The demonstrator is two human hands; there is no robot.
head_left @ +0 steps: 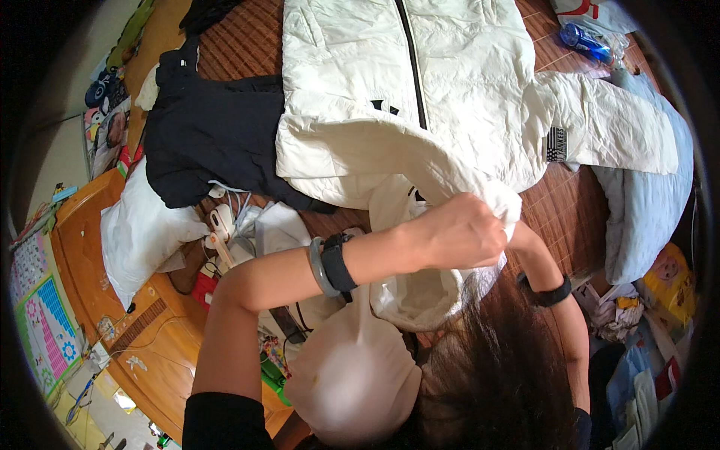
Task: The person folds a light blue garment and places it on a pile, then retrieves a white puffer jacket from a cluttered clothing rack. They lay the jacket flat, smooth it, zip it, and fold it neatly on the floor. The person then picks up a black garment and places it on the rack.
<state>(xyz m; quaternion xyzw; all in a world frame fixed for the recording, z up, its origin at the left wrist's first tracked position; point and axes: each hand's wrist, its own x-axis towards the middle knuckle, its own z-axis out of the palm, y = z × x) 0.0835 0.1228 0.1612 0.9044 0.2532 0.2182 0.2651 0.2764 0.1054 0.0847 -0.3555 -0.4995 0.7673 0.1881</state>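
A white padded jacket (420, 90) with a dark zip lies spread on a brown woven bed mat (247, 45). My left hand (457, 232) is closed on the jacket's left sleeve near its cuff and lifts it over the jacket's lower part. My right hand is hidden behind the left hand and the bunched sleeve; only its forearm and a black wristband (547, 292) show. On my left wrist sit a dark band and a grey bangle (330, 264). The jacket's other sleeve (607, 124) lies flat to the right.
A black garment (210, 135) lies left of the jacket, a white pillow (142, 232) below it. White cables and small items (225, 217) clutter the bed edge. A light blue quilt (645, 202) lies right, a blue bottle (589, 41) at the top. Wooden bed frame (97, 270) at left.
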